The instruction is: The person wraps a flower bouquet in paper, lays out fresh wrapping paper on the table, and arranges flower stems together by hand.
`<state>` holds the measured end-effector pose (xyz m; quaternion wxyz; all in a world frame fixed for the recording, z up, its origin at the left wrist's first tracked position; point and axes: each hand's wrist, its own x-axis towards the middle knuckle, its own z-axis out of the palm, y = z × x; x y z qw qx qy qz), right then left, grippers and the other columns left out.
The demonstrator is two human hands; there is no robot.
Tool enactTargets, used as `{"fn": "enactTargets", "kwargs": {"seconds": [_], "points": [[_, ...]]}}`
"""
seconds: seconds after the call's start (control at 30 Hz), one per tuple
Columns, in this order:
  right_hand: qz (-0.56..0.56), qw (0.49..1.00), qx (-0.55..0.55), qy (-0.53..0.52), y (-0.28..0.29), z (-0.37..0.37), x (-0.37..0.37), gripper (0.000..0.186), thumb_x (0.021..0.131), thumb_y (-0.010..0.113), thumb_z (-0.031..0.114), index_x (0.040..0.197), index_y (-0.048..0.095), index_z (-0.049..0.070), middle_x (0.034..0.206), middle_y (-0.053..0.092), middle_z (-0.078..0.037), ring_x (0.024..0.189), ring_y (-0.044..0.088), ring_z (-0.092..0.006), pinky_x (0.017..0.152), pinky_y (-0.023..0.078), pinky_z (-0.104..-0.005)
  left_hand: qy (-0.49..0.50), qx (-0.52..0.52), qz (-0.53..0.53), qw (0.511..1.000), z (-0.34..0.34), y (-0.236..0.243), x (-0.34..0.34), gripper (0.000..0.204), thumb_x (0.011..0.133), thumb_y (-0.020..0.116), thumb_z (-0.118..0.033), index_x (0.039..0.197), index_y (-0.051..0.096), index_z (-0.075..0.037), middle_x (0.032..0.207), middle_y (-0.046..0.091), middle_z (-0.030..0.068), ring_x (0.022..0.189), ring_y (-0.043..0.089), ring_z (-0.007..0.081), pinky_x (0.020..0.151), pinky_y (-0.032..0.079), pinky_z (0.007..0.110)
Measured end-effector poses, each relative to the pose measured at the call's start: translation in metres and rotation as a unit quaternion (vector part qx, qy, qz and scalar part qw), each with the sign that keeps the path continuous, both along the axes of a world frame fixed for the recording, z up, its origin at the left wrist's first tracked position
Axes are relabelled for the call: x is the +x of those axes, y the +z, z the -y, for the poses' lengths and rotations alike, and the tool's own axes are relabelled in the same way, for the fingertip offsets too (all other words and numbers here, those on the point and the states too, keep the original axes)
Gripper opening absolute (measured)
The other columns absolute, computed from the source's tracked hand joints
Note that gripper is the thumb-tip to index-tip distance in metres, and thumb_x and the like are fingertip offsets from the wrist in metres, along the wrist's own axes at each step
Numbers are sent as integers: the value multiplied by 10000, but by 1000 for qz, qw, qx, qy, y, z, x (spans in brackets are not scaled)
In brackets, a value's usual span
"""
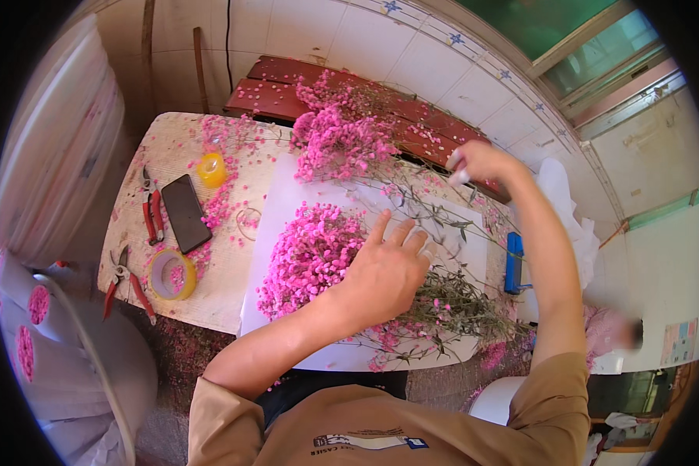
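Observation:
A bunch of small pink flowers (pixel 311 252) lies on a white sheet (pixel 287 182), its green stems (pixel 458 303) pointing right. My left hand (pixel 392 272) rests over the middle of this bunch, palm down with fingers spread. Farther back, a second pile of pink flowers (pixel 342 144) reaches over the table's far edge, with thin leafy stems (pixel 435 206) trailing right. Above those stems my right hand (pixel 481 163) is raised, its fingers curled together and white wraps on the fingertips. Whatever it may pinch is too small to make out.
On the table's left (pixel 225 299) lie a phone (pixel 186 213), red-handled pruners (pixel 152 210), a second pair (pixel 126 283), a tape roll (pixel 172 273) and a yellow roll (pixel 211 169). A blue object (pixel 513 262) stands right. Wrapped bundles (pixel 62 342) stand lower left; a red bench (pixel 268 93) runs behind.

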<state>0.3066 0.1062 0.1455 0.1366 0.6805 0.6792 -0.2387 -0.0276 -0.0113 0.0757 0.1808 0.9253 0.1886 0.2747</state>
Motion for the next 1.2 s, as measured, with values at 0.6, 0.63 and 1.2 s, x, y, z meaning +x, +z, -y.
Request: {"fn": "enactTargets", "kwargs": {"seconds": [0.6,0.63,1.2], "points": [[94,986,130,-45,-154,126,14,266,797,709,269,971,763,75,842,742,-166,843,720,-345,764,559,-454,-65,20,3,998,35,-9,3,417,863,669,-151,1253,646,-6,1272,652,169,1307,541,370,1157,317,601],[24,988,129,-84,-142,120,27,245,763,693,220,926,768,53,830,744,-171,805,718,-355,735,558,-456,-67,24,9,997,34,-9,3,415,865,665,-150,1253,645,-6,1268,653,171,1305,543,373,1157,317,601],[-53,949,279,-135,-57,84,15,309,883,691,141,1174,664,40,1024,731,-170,943,694,-341,839,540,-429,-108,13,-35,993,10,9,11,399,805,678,-114,1178,648,24,1178,657,209,1242,560,386,1161,370,507]]}}
